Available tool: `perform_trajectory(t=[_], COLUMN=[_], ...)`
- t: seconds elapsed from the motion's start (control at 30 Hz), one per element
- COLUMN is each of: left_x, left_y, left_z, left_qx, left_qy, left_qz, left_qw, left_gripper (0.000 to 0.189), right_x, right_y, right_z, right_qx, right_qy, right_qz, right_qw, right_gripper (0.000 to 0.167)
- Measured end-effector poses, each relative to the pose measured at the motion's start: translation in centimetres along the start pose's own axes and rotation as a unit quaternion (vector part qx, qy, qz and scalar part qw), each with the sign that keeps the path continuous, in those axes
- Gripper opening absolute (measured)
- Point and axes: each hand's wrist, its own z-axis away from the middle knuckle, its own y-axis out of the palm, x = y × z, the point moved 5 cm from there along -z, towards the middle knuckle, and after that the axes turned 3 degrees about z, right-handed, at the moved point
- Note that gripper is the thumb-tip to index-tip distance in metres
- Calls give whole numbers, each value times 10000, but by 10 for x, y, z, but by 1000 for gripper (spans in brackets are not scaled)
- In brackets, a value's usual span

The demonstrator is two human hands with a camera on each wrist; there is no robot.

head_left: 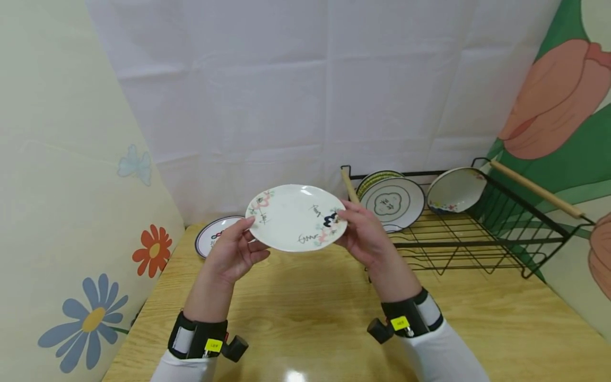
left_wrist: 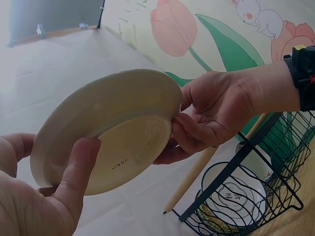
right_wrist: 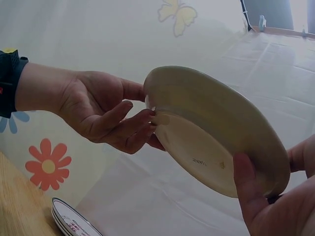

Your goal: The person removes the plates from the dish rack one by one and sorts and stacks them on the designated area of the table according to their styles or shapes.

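Observation:
A white oval plate (head_left: 291,217) with pink flowers, dark lettering and a small dark figure is held up above the table between both hands. My left hand (head_left: 235,252) pinches its left rim, thumb on top and fingers underneath. At the opposite rim my right hand (head_left: 366,233) grips it the same way, the thumb beside the dark figure. The wrist views show the plate's underside (left_wrist: 130,142), with small printed letters and fingertips against it. Behind the left hand lies a blue-rimmed plate (head_left: 210,236), part of a short stack (right_wrist: 74,222) in the right wrist view.
On the right of the wooden table (head_left: 296,313) stands a black wire dish rack (head_left: 468,244) with wooden handles (head_left: 534,188). It holds a dark-rimmed plate (head_left: 393,201), a green-patterned dish (head_left: 374,179) behind it, and a tilted white bowl (head_left: 455,191). A white cloth (head_left: 267,106) hangs behind.

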Motion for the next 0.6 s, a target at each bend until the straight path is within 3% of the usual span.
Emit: perform_trajectory(t=[0.23, 0.43, 0.6], left_x=[1, -2, -6], left_y=[1, 0, -6], left_z=[-1, 0, -2], left_qx=[93, 190, -18], left_qy=[55, 292, 486], left_qz=[89, 121, 171], left_qw=[9999, 9993, 9987], left_gripper=[32, 30, 28], right_x=[3, 4, 2], right_y=[2, 2, 1], right_z=[2, 3, 1], right_qx=[471, 409, 245], right_qy=[-147, -139, 2], right_qz=[-230, -415, -495], right_qw=[9985, 9982, 9985], right_gripper=[49, 52, 53])
